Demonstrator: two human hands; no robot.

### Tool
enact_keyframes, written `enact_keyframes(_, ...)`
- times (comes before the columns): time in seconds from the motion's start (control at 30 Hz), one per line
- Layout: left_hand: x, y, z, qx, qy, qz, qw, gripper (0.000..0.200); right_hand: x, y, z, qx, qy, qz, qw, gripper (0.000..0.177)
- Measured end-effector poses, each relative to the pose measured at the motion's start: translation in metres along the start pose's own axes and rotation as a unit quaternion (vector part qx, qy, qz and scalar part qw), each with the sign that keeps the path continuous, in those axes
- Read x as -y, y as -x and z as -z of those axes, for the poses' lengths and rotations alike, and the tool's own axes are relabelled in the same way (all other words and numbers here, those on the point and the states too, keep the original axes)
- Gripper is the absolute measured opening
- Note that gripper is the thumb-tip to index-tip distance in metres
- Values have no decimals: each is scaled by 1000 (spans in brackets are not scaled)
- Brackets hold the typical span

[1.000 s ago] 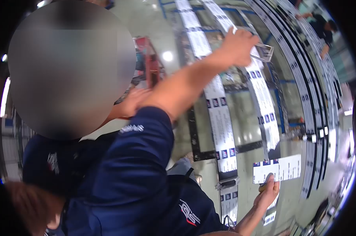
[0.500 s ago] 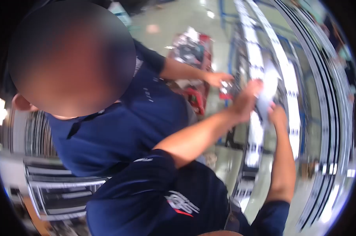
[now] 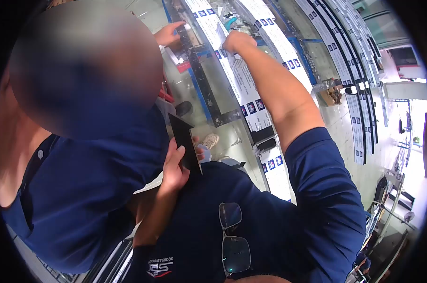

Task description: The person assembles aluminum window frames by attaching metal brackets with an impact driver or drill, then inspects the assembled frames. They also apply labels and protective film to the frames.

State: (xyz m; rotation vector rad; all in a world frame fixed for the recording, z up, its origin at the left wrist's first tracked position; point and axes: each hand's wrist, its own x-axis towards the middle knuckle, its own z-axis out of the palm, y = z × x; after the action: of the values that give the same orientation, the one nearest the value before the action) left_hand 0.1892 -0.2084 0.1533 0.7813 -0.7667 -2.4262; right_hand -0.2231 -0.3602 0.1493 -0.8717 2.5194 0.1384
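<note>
My left hand (image 3: pixel 175 167) is drawn back close to my chest, fingers closed around a thin, flat black piece (image 3: pixel 186 141) whose exact kind I cannot make out. Stretched far forward, my right hand (image 3: pixel 240 43) rests at a long profile wrapped in white printed film (image 3: pixel 245 85). Its fingers are curled in, and whatever they hold is hidden beneath them. A teal item (image 3: pixel 230 22) lies just past that hand. Left of the white profile, a dark metal frame bar (image 3: pixel 199 78) runs alongside.
A co-worker in a navy shirt (image 3: pixel 91 188) stands close on my left, one hand (image 3: pixel 168 35) at the dark bar. Blue rack bars (image 3: pixel 300 56) run below the profiles. More wrapped profiles (image 3: pixel 338 52) lie to the right, beside a cardboard box (image 3: pixel 331 96). Glasses (image 3: pixel 234 236) hang on my shirt.
Both my hands were together at the white profile, blurred; now the left is back near my chest with the black piece, and the right is alone at the profile. My view has shifted.
</note>
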Motion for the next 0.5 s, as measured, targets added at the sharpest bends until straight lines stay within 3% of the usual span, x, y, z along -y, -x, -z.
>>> enact_keyframes(0.1,-2,-9,-1,-31,-73,-19,997,49,-6,-5,-14,-33,-24,-17,999,46)
enact_keyframes(0.13,-5,-13,-5,-12,-74,-31,997,51,-9,1,-10,-26,-17,6,999,48)
enact_keyframes(0.2,-3,-26,-8,-65,-150,-50,985,50,-23,25,-2,-67,-10,61,996,58)
enact_keyframes(0.23,2,-33,0,-63,-237,-64,967,51,-32,41,3,-85,-10,88,992,67)
enact_keyframes(0.27,-1,-35,-16,-50,-218,-82,971,55,-46,51,3,-67,-17,83,994,67)
enact_keyframes(0.33,10,-39,-25,-36,-253,-98,962,57,-80,67,13,-145,-83,175,970,65)
enact_keyframes(0.37,18,-42,-31,-19,-280,-122,952,58,-104,85,8,-147,-80,170,971,65)
enact_keyframes(0.43,30,-49,-39,-11,-311,-136,941,59,-146,157,-6,-184,-267,164,932,60)
enact_keyframes(0.5,39,-45,-55,-1,-403,-105,909,56,-182,211,-28,-109,-368,144,912,52)
